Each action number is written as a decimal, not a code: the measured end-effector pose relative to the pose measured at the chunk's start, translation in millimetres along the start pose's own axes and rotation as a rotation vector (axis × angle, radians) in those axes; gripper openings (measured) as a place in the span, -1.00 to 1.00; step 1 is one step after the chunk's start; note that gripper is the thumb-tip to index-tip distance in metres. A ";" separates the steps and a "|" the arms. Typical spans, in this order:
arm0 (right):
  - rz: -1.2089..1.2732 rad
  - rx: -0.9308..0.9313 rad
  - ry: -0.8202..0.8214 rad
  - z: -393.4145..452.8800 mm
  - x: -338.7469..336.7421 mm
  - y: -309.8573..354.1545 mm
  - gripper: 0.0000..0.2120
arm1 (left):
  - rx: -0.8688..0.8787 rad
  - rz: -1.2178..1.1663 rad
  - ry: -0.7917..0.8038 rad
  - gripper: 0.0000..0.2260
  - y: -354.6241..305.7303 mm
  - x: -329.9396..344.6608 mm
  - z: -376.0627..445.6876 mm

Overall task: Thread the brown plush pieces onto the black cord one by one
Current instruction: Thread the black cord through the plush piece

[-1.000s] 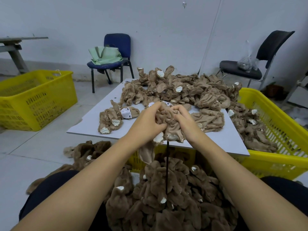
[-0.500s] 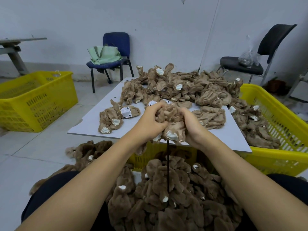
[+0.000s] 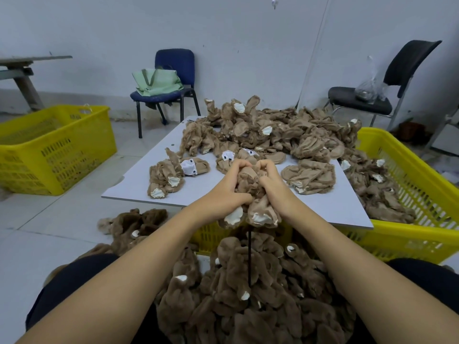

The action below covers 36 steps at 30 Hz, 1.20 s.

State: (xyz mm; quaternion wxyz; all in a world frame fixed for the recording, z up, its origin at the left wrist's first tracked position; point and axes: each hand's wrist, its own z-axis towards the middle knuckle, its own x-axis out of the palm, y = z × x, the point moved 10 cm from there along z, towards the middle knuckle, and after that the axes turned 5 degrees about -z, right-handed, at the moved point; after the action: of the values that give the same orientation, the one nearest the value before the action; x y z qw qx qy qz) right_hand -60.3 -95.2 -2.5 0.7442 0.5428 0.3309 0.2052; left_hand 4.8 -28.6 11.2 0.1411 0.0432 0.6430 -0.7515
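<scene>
A brown plush piece (image 3: 250, 192) sits bunched between both hands above the near edge of a white board (image 3: 139, 184), its white-lined ends hanging below the wrists. The left hand (image 3: 223, 189) and right hand (image 3: 274, 186) clamp it from either side, fingers curled into the fabric. A black cord (image 3: 249, 259) drops straight from under the piece into the darker threaded plush (image 3: 248, 306) heaped on the person's lap. Loose plush pieces (image 3: 268, 135) cover the board's far half, beside a yellow crate (image 3: 422, 194).
</scene>
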 end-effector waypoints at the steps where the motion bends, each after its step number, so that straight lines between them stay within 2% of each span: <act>1: -0.014 -0.025 0.002 -2.2 -0.7 1.7 -0.87 | 0.003 -0.044 -0.018 -0.59 -1.2 -0.6 0.3; 4: -0.032 -0.125 0.028 -11.5 1.8 13.0 -0.85 | 0.048 -0.104 -0.129 -0.77 -1.4 -6.3 0.7; 8: -0.222 -0.186 0.005 -17.9 -3.9 22.7 -0.77 | 0.042 -0.101 -0.205 -0.82 -0.6 -13.9 0.3; 12: -0.421 -0.266 0.009 -17.6 -9.9 34.3 -0.77 | 0.050 -0.084 -0.186 -0.83 -10.0 -19.4 2.0; 15: -0.459 -0.287 0.003 -17.3 -10.5 38.4 -0.78 | 0.085 -0.038 -0.166 -0.84 -12.8 -16.9 0.2; 21: -0.277 -0.169 -0.009 -15.7 -10.1 22.4 -0.74 | 0.086 0.015 -0.180 -0.79 -7.0 -14.3 4.1; 26: -0.109 -0.025 0.075 -14.3 4.7 4.0 -0.72 | 0.015 0.005 -0.140 -0.66 4.9 -12.6 6.0; 28: -0.017 0.026 0.096 -13.8 5.7 3.3 -0.64 | -0.011 0.037 -0.094 -0.57 6.0 -11.2 5.8; 31: 0.026 0.097 0.025 -9.8 -5.6 -0.5 -0.50 | -0.038 0.110 -0.105 -0.50 3.7 -20.6 5.9; 33: 0.063 0.141 -0.037 -8.1 -14.8 -1.6 -0.49 | -0.061 0.131 -0.167 -0.48 0.5 -34.5 5.0; 36: 0.177 0.138 -0.080 -5.0 -25.3 1.4 -0.50 | -0.123 0.086 -0.128 -0.47 -0.5 -43.9 5.3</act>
State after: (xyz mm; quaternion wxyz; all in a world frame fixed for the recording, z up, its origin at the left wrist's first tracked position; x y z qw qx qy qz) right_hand -81.4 -108.2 4.7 0.6965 0.6278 0.2650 0.2249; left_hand 47.3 -26.9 23.3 0.2165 0.0140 0.6750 -0.7052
